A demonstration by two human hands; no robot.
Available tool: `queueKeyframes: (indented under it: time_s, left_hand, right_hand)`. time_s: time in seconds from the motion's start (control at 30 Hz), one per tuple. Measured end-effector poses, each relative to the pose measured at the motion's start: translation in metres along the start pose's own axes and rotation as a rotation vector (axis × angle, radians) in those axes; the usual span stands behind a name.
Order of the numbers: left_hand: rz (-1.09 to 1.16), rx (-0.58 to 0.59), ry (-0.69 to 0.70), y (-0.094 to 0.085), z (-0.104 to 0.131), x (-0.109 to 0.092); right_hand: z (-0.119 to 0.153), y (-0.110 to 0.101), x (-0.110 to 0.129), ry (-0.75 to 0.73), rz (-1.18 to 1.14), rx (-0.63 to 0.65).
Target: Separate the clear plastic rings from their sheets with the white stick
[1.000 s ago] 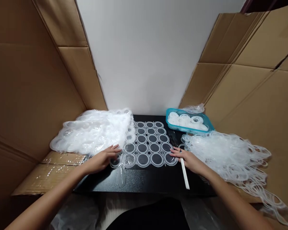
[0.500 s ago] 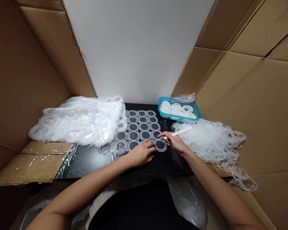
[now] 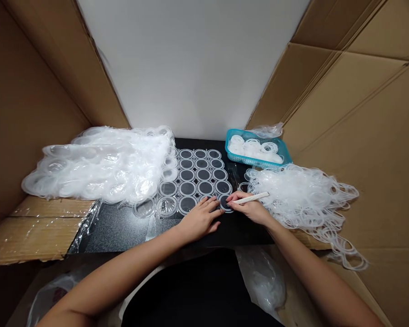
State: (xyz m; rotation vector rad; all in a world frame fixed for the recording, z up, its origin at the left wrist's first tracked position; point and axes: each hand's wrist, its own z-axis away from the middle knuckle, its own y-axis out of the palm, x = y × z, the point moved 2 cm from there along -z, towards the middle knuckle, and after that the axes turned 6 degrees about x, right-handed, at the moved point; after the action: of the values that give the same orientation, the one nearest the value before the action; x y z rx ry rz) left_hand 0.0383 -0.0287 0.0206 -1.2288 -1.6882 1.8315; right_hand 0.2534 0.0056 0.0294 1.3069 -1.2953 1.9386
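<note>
A clear plastic sheet of joined rings (image 3: 203, 187) lies flat on the black tabletop in front of me. My left hand (image 3: 202, 219) rests on its near edge with the fingers spread. In my right hand (image 3: 247, 206) is a slim white pen-like tool (image 3: 252, 198), pinched like a pencil. Its lower end meets the ring at the sheet's near right corner; the tip itself is too small to make out.
A thick pile of similar ring sheets (image 3: 102, 165) lies left. At right, a blue basket (image 3: 259, 160) holds white discs or rings, with a tangled heap of clear ring strips (image 3: 296, 195) nearer me. Cardboard walls (image 3: 371, 150) stand on both sides, a pale wall (image 3: 197, 68) behind.
My right hand has closed in on the near right ring, bringing the white tool's lower end down onto it. My left hand stays on the sheet. The camera view has shifted slightly.
</note>
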Motion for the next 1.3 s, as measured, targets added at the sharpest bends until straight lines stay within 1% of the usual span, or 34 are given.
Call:
queueKeyframes:
  time_s: [0.13,0.27,0.4,0.47,0.57,0.6,0.63,0.7,0.77,0.8,0.83,0.9,0.97,1.03,1.1,1.2,1.27,1.3]
  left_hand:
    - [0.012,-0.013,0.008,0.002,0.001,0.001]
    - [-0.001,0.0,0.007,0.0,0.001,0.0]
    - [-0.008,0.019,-0.004,-0.003,0.001,-0.001]
    - [0.0,0.02,-0.011,-0.003,0.0,-0.001]
    - [0.032,0.027,-0.02,-0.002,0.0,0.001]
    - [0.039,0.032,-0.021,-0.002,0.0,0.001]
    - [0.043,0.037,-0.02,-0.002,0.001,0.001]
    - [0.044,0.046,-0.015,-0.002,0.005,0.0]
    - [0.045,0.051,-0.003,-0.002,0.011,-0.002]
    - [0.046,0.053,0.002,-0.002,0.014,-0.003]
    - [0.044,0.059,0.007,-0.002,0.017,-0.005]
    - [0.035,0.075,0.011,0.0,0.021,-0.006]
    - [0.017,0.089,0.008,0.001,0.024,-0.007]
    - [-0.008,0.088,0.0,0.001,0.025,-0.007]
    - [-0.026,0.086,-0.009,-0.002,0.023,-0.008]
    - [-0.044,0.066,-0.067,-0.014,0.01,-0.006]
    - [-0.066,0.038,-0.116,-0.023,-0.008,0.0]
    - [-0.078,0.027,-0.12,-0.026,-0.019,0.004]
  right_hand:
    - [-0.001,-0.001,0.002,-0.039,0.037,0.031]
    - [-0.002,-0.003,0.006,-0.062,0.064,0.042]
    - [0.0,0.0,0.014,-0.107,0.192,0.071]
    - [0.004,0.005,0.015,-0.178,0.315,0.107]
    - [0.01,0.012,0.013,-0.34,0.524,0.151]
    - [0.012,0.01,0.011,-0.368,0.573,0.13]
    - [0.013,0.006,0.009,-0.37,0.608,0.066]
    - [0.013,-0.011,0.006,-0.298,0.647,-0.176]
    - [0.01,-0.031,0.004,-0.169,0.657,-0.433]
    - [0.008,-0.04,0.004,-0.106,0.649,-0.512]
    - [0.005,-0.046,0.005,-0.06,0.634,-0.547]
    - [-0.002,-0.051,0.009,-0.011,0.581,-0.535]
    - [-0.006,-0.051,0.013,0.022,0.519,-0.528]
    - [-0.005,-0.053,0.016,0.062,0.425,-0.556]
    - [0.001,-0.061,0.013,0.113,0.278,-0.579]
    - [0.016,-0.08,0.0,0.209,0.078,-0.63]
    - [0.026,-0.096,-0.012,0.276,0.043,-0.709]
    - [0.03,-0.103,-0.016,0.299,0.047,-0.747]
